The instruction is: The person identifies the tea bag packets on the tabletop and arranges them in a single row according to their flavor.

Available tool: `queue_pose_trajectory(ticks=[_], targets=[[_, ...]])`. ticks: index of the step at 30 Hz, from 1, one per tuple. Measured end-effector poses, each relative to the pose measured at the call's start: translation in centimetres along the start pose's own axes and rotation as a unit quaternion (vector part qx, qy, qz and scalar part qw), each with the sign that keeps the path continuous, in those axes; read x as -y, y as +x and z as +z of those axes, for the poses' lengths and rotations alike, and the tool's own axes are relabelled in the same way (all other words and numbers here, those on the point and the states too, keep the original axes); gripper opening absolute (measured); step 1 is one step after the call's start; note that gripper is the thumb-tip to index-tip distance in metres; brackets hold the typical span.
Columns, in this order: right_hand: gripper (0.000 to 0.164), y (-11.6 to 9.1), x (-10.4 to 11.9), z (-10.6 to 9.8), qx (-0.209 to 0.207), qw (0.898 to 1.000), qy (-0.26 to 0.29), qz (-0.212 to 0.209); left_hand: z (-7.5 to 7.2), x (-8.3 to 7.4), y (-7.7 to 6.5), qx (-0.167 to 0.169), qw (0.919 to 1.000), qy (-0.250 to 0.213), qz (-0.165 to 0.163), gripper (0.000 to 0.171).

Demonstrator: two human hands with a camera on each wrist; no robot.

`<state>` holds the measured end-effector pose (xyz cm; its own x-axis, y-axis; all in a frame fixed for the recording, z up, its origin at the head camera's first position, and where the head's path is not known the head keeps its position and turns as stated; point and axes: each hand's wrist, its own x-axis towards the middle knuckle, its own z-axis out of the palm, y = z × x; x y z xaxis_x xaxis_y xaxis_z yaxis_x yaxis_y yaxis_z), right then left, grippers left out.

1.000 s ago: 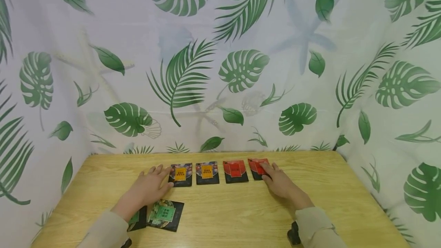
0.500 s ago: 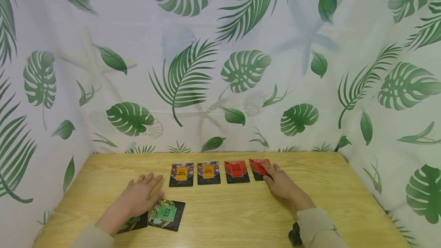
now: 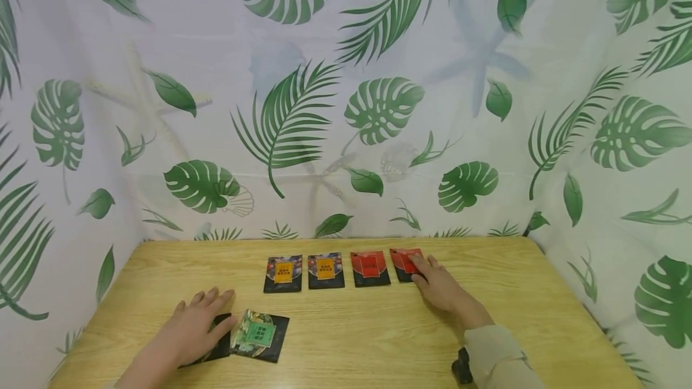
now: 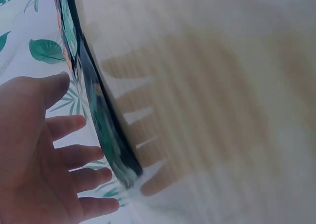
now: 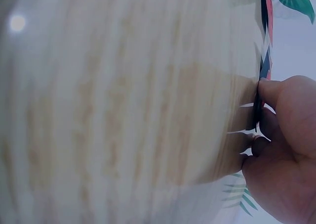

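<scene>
My left hand (image 3: 193, 328) hovers with fingers spread over a green-and-black sachet (image 3: 218, 353), hiding much of it. In the left wrist view, a gap shows between the fingers (image 4: 81, 157) and the sachet's edge. Beside it lies a second green-labelled sachet (image 3: 261, 336), slightly turned. My right hand (image 3: 443, 286) rests its fingertips on the rightmost red-and-black sachet (image 3: 401, 264); its thumb (image 5: 270, 89) touches that sachet's edge. Another red sachet (image 3: 370, 269) lies to its left, then two orange-labelled sachets, one in the middle (image 3: 326, 271) and one at the left end (image 3: 283, 274).
The wooden table (image 3: 346, 341) meets a leaf-printed cloth backdrop (image 3: 319, 107) along its back edge, with more of the same cloth at both sides. The upper row of sachets lies flat near that back edge.
My left hand has left the leftmost orange-labelled sachet and moved down and left over the green one. The right hand stays on the red sachet, which lies where it was.
</scene>
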<state>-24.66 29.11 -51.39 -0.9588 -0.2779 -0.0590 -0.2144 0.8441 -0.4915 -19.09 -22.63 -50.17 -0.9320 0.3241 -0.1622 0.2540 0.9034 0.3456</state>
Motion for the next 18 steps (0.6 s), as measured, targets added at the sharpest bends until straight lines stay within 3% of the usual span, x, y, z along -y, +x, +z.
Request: queue_pose_trajectory(ticks=[10, 18], targets=[[0.053, 0.1, -0.1, 0.1, -0.001, 1.000, -0.007, -0.001, 0.2, 1.1, -1.8, 0.003, 0.9998, 0.009, -0.015, 0.071], [0.053, 0.0, 0.0, 0.0, -0.003, 1.000, -0.012, -0.005, 0.5, 1.7, -2.5, 0.010, 0.9998, 0.005, -0.018, 0.077]])
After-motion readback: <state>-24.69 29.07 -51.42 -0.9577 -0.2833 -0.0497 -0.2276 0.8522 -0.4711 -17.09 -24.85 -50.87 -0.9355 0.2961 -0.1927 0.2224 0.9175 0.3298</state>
